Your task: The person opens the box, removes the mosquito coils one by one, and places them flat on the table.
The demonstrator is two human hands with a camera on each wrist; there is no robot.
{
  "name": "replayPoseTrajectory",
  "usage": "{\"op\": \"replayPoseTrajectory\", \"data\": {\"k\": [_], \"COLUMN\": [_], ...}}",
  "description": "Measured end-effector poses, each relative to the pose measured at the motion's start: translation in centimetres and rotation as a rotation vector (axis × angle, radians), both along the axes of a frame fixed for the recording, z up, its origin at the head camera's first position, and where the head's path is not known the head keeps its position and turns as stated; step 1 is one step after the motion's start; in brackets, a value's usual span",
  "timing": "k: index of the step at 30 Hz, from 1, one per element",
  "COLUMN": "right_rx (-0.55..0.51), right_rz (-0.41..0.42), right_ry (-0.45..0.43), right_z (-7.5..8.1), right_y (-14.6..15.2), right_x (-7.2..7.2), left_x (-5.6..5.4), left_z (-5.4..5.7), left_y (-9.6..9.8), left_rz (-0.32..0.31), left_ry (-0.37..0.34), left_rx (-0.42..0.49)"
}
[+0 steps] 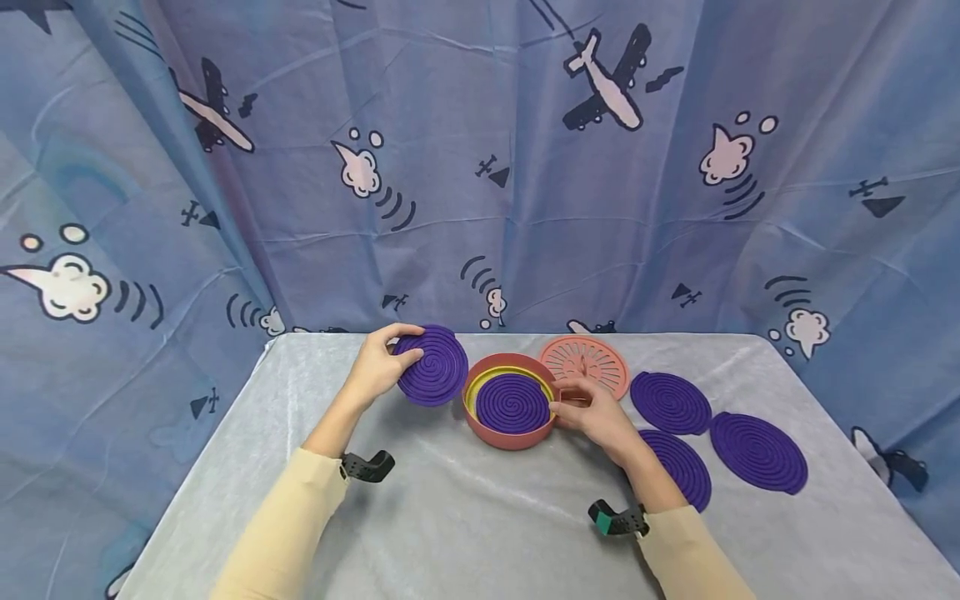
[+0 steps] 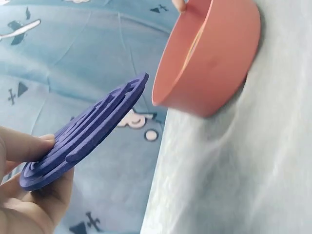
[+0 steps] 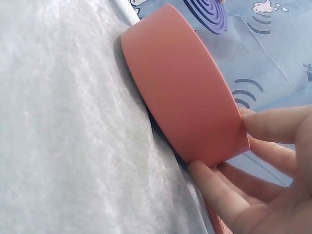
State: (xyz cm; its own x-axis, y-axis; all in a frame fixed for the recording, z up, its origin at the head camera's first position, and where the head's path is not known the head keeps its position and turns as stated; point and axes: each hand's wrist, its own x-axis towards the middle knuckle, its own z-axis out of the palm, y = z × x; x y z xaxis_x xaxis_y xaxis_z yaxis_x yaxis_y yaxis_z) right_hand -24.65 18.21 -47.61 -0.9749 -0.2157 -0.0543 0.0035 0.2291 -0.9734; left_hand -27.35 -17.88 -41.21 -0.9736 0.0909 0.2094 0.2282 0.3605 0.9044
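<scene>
My left hand (image 1: 379, 367) pinches a purple mosquito coil (image 1: 435, 371) by its edge, thumb on one face and fingers on the other. In the left wrist view the coil (image 2: 100, 129) is tilted, raised beside the round coral box (image 2: 219, 58). That box (image 1: 510, 440) stands on the table with a yellow inner ring (image 1: 471, 397), and another purple coil (image 1: 513, 403) lies inside. With thumb at the rim and fingers against the outer wall, my right hand (image 1: 596, 417) grips the box's right side; the right wrist view shows these fingers (image 3: 219, 190) on the wall.
Behind the box to the right lies a coral slotted lid (image 1: 603, 367). Three more purple coils, a rear one (image 1: 671, 403), a right one (image 1: 757, 452) and a front one (image 1: 686, 475) partly behind my forearm, lie on the white-covered table (image 1: 480, 525). A patterned curtain (image 1: 450, 167) hangs behind.
</scene>
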Motion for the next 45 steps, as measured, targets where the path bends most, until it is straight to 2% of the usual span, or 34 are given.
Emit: {"op": "replayPoseTrajectory", "data": {"k": [5,15,20,28,33,40,45], "right_rx": [0.002,-0.01,-0.018,-0.013,-0.015,-0.022,-0.006], "right_rz": [0.003,0.006,-0.001,-0.002,0.005,0.008,0.002], "right_ry": [0.005,0.002,-0.001,-0.002,-0.003,0.002,0.009], "right_z": [0.2,0.4,0.5,0.5,0.4,0.0,0.0], "right_y": [-0.2,-0.3,-0.1,0.1,0.1,0.3,0.0], "right_x": [0.1,0.1,0.2,0.1,0.2,0.1,0.1], "left_x": [0.3,0.9,1.0,0.9,0.7,0.4,0.4], "left_z": [-0.4,-1.9,-2.4,-3.9,-5.2,-6.8,-7.4], "left_y": [-1.9,-6.0,-7.5,-9.3,-10.1,-10.9,-11.3], "left_rz": [0.049,0.143,0.182,0.24,0.257,0.274,0.294], "left_ry": [-0.006,-0.005,-0.03,-0.063,-0.096,-0.134,-0.173], "left_rx": [-0.034,-0.118,-0.142,-0.133,-0.074,-0.065,-0.041]}}
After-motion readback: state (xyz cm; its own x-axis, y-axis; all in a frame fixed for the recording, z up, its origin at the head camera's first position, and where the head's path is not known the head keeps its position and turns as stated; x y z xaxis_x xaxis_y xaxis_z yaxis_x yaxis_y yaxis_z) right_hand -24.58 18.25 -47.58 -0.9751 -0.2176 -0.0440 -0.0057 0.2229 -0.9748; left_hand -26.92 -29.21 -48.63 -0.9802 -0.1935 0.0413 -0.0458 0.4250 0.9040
